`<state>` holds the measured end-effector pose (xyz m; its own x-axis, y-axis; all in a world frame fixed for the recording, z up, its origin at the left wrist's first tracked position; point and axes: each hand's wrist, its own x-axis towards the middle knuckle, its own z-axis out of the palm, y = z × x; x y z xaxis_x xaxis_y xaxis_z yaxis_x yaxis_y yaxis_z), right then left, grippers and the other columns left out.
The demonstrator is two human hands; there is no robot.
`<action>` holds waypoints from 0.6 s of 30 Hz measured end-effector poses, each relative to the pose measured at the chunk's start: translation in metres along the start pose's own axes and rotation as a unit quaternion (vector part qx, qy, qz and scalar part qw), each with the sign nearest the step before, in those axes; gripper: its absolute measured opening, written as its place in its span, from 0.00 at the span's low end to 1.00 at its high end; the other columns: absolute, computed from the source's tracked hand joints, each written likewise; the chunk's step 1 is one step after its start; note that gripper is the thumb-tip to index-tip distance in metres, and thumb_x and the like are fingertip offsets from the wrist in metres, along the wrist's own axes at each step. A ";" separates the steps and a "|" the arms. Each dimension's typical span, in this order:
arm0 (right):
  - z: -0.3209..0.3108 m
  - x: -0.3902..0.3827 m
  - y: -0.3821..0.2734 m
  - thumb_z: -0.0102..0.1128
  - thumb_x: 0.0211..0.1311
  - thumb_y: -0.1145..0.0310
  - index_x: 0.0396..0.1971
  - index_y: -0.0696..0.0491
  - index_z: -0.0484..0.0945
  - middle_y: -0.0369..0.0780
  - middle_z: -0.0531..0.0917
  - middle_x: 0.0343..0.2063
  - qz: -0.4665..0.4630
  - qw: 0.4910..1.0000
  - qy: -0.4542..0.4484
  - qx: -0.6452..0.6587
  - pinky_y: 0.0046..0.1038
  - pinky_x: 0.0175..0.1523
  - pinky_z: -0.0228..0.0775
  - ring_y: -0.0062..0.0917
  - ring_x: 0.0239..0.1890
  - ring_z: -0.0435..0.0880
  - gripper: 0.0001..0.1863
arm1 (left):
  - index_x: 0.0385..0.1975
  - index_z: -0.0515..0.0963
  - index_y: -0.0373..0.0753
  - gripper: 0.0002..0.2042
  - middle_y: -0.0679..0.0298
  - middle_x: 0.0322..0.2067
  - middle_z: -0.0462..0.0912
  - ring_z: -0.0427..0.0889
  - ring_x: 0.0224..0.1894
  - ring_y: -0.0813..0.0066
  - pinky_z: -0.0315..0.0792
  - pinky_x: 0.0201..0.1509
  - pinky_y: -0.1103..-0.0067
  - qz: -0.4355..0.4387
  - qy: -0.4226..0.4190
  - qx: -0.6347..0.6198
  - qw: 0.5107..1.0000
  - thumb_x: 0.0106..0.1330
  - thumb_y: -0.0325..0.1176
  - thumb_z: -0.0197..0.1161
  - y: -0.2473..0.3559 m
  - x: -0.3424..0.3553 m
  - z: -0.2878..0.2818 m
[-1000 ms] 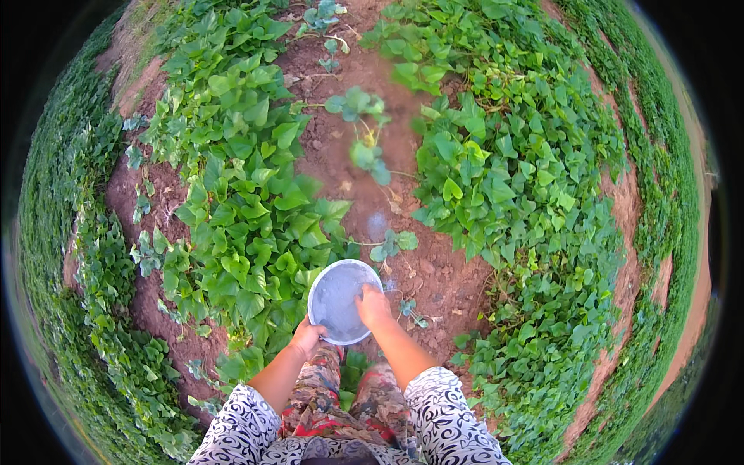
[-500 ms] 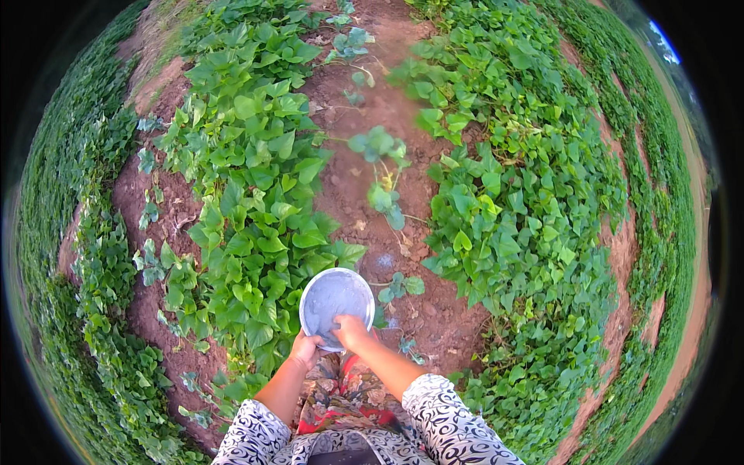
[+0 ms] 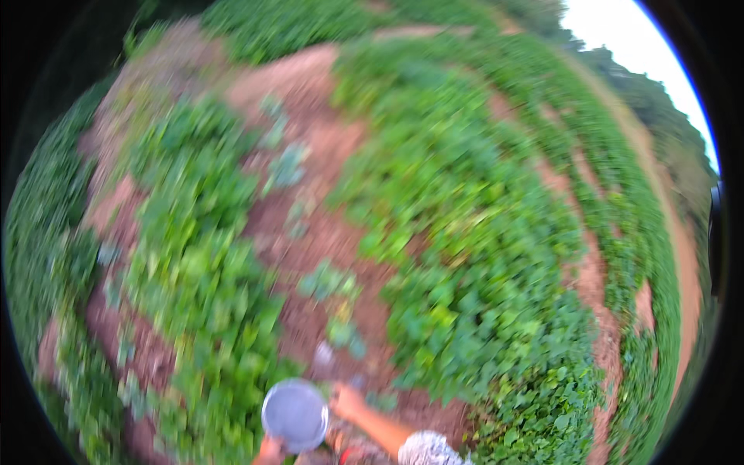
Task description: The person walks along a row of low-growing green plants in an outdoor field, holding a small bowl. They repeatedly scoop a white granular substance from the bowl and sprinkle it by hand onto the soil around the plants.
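Gripping bowl (image 3: 295, 416) at view's 7 o'clock with left hand (image 3: 271, 449); just moved right hand (image 3: 346, 399) out to bowl's 2 o'clock, so now over soil (image 3: 374, 311); can't tell right grip, too blurred

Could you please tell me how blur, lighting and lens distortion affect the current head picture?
In the head view, blur softens the bowl, the left hand and the right hand, hiding finger detail; in the head view, the sky at upper right is washed out to white, with a blue fringe; in the head view, the fisheye lens curves the dirt strip at far right.
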<state>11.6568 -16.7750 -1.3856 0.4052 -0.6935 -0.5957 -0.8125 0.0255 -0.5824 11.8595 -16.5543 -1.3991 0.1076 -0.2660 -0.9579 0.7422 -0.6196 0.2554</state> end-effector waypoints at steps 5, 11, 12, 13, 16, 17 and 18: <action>-0.068 -0.094 -0.004 0.55 0.49 0.61 0.42 0.48 0.79 0.47 0.78 0.47 0.030 0.998 -0.041 0.047 0.38 0.55 0.68 0.40 0.52 0.74 0.18 | 0.57 0.64 0.39 0.25 0.54 0.46 0.75 0.80 0.40 0.61 0.76 0.44 0.60 -0.004 -0.121 0.109 0.987 0.56 0.23 0.50 0.121 0.013 0.123; -0.171 -0.161 -0.057 0.53 0.53 0.65 0.39 0.50 0.80 0.46 0.79 0.43 -0.010 0.971 0.222 0.087 0.37 0.54 0.67 0.40 0.48 0.75 0.14 | 0.55 0.65 0.35 0.24 0.52 0.45 0.75 0.79 0.42 0.59 0.75 0.47 0.60 0.017 -0.230 0.190 0.954 0.55 0.23 0.51 0.199 -0.048 0.227; -0.188 -0.165 -0.072 0.53 0.54 0.65 0.40 0.50 0.80 0.46 0.78 0.44 -0.015 0.962 0.256 0.093 0.36 0.54 0.67 0.40 0.48 0.75 0.14 | 0.55 0.65 0.35 0.23 0.52 0.45 0.75 0.79 0.43 0.59 0.74 0.48 0.60 0.021 -0.241 0.200 0.949 0.55 0.23 0.51 0.206 -0.057 0.236; -0.200 -0.174 -0.087 0.53 0.55 0.65 0.40 0.50 0.80 0.45 0.79 0.41 -0.018 0.944 0.310 0.114 0.35 0.54 0.67 0.41 0.47 0.75 0.14 | 0.54 0.65 0.34 0.23 0.51 0.45 0.75 0.78 0.43 0.58 0.74 0.48 0.60 0.023 -0.253 0.209 0.944 0.55 0.23 0.51 0.212 -0.064 0.245; -0.233 -0.190 -0.123 0.53 0.56 0.66 0.40 0.52 0.79 0.46 0.78 0.40 -0.035 0.919 0.359 0.159 0.36 0.51 0.68 0.42 0.46 0.75 0.13 | 0.53 0.66 0.32 0.23 0.50 0.45 0.76 0.78 0.44 0.57 0.73 0.50 0.60 0.024 -0.280 0.229 0.932 0.54 0.24 0.51 0.222 -0.078 0.264; -0.241 -0.192 -0.132 0.53 0.55 0.67 0.40 0.53 0.78 0.47 0.78 0.41 -0.052 0.913 0.372 0.159 0.36 0.51 0.68 0.42 0.46 0.75 0.13 | 0.53 0.66 0.32 0.23 0.50 0.44 0.76 0.78 0.45 0.57 0.73 0.50 0.61 0.020 -0.283 0.229 0.931 0.54 0.24 0.51 0.226 -0.080 0.267; -0.246 -0.192 -0.139 0.53 0.55 0.67 0.39 0.54 0.77 0.47 0.77 0.41 -0.068 0.907 0.383 0.160 0.36 0.51 0.68 0.42 0.47 0.75 0.13 | 0.52 0.66 0.31 0.22 0.50 0.44 0.76 0.77 0.45 0.57 0.73 0.51 0.61 0.018 -0.288 0.231 0.929 0.54 0.24 0.51 0.228 -0.079 0.268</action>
<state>11.5890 -16.8223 -1.0537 -0.0162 -0.9997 -0.0188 -0.5645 0.0247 -0.8251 11.8429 -16.8725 -1.2296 -0.3446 -0.5607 -0.7529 0.3674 -0.8186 0.4415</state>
